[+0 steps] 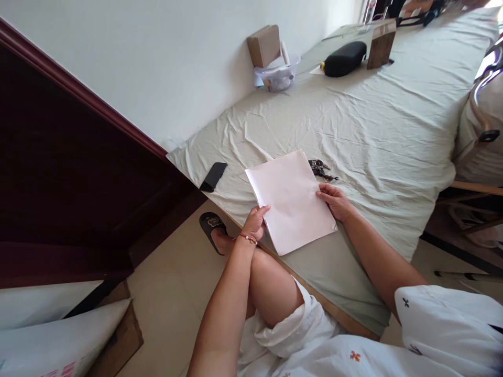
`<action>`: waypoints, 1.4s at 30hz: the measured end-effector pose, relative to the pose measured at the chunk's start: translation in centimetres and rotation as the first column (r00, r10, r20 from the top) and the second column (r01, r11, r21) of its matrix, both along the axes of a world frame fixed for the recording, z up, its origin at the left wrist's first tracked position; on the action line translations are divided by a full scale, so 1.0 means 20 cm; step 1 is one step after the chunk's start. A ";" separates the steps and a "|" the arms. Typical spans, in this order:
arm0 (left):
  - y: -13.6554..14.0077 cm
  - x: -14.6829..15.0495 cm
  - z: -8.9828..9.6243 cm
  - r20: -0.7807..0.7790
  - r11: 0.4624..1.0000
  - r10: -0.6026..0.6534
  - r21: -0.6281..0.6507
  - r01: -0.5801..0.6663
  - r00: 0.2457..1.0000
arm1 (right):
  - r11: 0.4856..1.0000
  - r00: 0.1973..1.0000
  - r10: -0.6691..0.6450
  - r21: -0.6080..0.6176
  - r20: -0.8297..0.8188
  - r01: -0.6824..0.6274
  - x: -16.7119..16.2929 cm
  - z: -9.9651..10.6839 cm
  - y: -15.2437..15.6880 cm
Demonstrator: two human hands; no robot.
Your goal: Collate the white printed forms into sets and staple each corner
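A sheaf of white paper (291, 204) is held at the near edge of a cloth-covered bench (393, 125), its blank face turned up. Its long axis is run away from the person, slanted so that the far short edge is set to the left and the near short edge to the right. The left long edge is clamped by the left hand (255, 224), the thumb laid on top; the right long edge is pinched by the right hand (337, 201), somewhat farther out. Each grip is thus closed on the paper, though the fingers beneath are partly hidden. The near right corner is slightly curled, and whether the underside is touched by the cloth cannot be told. A bunch of keys (319, 169) is seen just beside the right long edge, toward its far end. To the left, well apart from the paper, a black rectangular object (214, 177) is placed near the bench edge.
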State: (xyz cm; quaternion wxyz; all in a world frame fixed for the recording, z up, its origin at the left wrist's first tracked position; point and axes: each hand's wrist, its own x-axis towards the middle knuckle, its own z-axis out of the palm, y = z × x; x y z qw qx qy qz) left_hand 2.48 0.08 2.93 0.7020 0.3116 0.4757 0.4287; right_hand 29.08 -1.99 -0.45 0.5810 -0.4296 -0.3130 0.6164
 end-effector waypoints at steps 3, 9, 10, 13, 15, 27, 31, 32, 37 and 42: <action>0.00 0.00 0.01 0.015 1.000 -0.004 0.016 0.004 1.000 | 1.000 1.000 -0.012 0.014 0.002 0.012 0.00 0.00 0.00; -0.01 0.01 0.02 -0.021 0.996 0.042 0.083 -0.040 0.999 | 0.998 0.999 -0.038 0.056 0.015 0.037 0.00 0.01 0.00; -0.01 0.01 0.02 -0.025 0.995 0.049 0.090 -0.046 0.998 | 0.998 0.999 -0.038 0.052 0.017 0.037 -0.01 0.01 0.00; 0.01 -0.01 0.00 -0.009 0.992 0.088 0.092 -0.087 0.996 | 0.999 0.999 -0.043 0.030 0.024 0.043 -0.01 0.02 -0.01; 0.03 -0.02 -0.02 0.022 0.986 0.152 0.062 -0.153 0.988 | 0.999 0.999 -0.045 0.011 0.027 0.045 -0.01 0.02 -0.01; 0.05 -0.03 -0.04 0.085 0.965 0.197 0.158 -0.209 0.977 | 0.996 0.996 -0.086 0.013 -0.032 0.086 0.01 -0.03 0.01; 0.04 -0.03 -0.04 0.080 0.969 0.169 0.170 -0.180 0.982 | 0.991 0.991 -0.129 0.018 -0.030 0.130 0.02 -0.02 0.01; 0.04 -0.03 -0.04 0.074 0.970 0.159 0.177 -0.170 0.985 | 0.991 0.991 -0.130 0.024 -0.014 0.131 0.01 -0.01 0.01; 0.03 -0.02 -0.03 0.064 0.963 0.138 0.225 -0.149 0.988 | 0.997 0.998 -0.066 0.031 -0.004 0.066 0.01 0.00 0.01; 0.02 -0.01 -0.02 0.073 0.968 0.140 0.199 -0.152 0.987 | 0.998 0.998 -0.060 0.013 -0.028 0.060 0.02 -0.02 0.02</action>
